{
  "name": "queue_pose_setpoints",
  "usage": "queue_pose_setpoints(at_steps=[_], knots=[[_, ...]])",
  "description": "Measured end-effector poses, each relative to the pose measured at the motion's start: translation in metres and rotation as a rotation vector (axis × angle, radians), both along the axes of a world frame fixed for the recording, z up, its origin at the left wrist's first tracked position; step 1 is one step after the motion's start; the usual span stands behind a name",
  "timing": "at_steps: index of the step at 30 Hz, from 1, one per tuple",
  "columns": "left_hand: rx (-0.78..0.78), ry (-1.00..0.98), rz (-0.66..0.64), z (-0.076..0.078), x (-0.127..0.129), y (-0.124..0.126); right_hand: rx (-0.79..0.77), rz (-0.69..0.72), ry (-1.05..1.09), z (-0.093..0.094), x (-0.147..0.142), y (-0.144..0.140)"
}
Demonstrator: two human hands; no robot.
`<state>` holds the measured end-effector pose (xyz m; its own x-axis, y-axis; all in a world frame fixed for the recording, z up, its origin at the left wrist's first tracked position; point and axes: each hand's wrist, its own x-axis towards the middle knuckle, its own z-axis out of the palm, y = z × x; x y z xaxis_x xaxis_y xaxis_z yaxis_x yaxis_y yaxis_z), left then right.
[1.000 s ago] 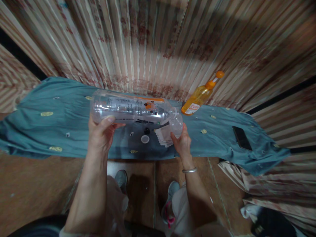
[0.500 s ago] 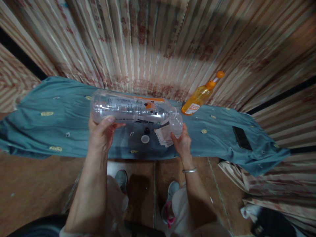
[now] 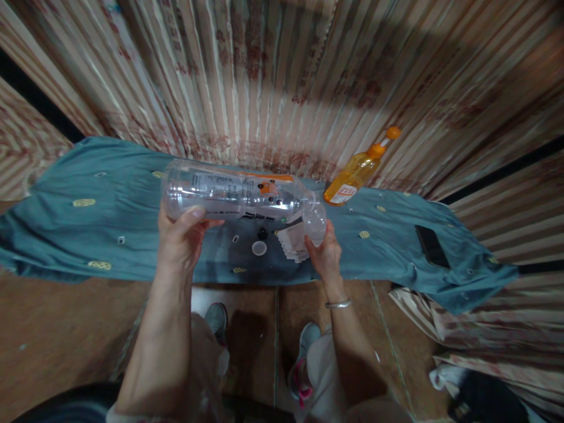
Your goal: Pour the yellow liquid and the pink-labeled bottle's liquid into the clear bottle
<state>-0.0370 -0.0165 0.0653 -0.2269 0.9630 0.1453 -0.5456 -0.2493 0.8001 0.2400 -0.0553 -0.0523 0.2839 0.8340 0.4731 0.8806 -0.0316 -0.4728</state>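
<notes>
A large clear plastic bottle (image 3: 229, 191) with an orange and white label lies tilted on its side in the air, its mouth toward the right. My left hand (image 3: 180, 238) grips it near the base, thumb in front. In my right hand (image 3: 324, 249) is a small clear plastic cup (image 3: 314, 223), held against the bottle's mouth. Whether liquid is passing between them I cannot tell. Below the bottle, a small round white cap (image 3: 259, 248) and a small dark object (image 3: 262, 234) sit on the cloth. Beside the cup lies a pale packet with a jagged edge (image 3: 293, 242).
A teal patterned cloth (image 3: 136, 247) covers the narrow table. Behind the cup stands a pump bottle of orange-yellow liquid (image 3: 355, 176). A black phone (image 3: 432, 247) lies at the right. Striped curtains (image 3: 247, 82) hang along the back, with dark poles at both sides.
</notes>
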Motion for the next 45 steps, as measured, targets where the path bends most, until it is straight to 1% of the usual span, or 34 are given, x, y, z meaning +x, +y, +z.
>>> queue_pose_setpoints(at_steps=[9, 15, 24, 32, 40, 45], knots=[[0.018, 0.001, -0.009, -0.0024, -0.0014, 0.0007, 0.003, 0.0, -0.01, -0.0009, 0.0004, 0.0002], [0.023, 0.007, 0.003, -0.0009, -0.0001, 0.0003, -0.004, -0.005, -0.001, 0.0014, -0.0009, 0.0], [0.015, 0.036, -0.012, -0.0026, -0.002, 0.0012, 0.001, -0.004, -0.007, -0.0017, 0.0005, 0.0007], [0.023, 0.0, -0.002, -0.001, 0.0, 0.0005, -0.012, -0.007, 0.002, -0.0006, 0.0001, -0.0002], [0.03, 0.012, -0.011, -0.0008, -0.0006, 0.0004, -0.021, -0.012, -0.004, 0.0005, 0.0, -0.0005], [0.03, -0.014, -0.005, -0.0009, -0.0004, 0.0008, -0.001, 0.007, -0.01, -0.0003, 0.0002, -0.0006]])
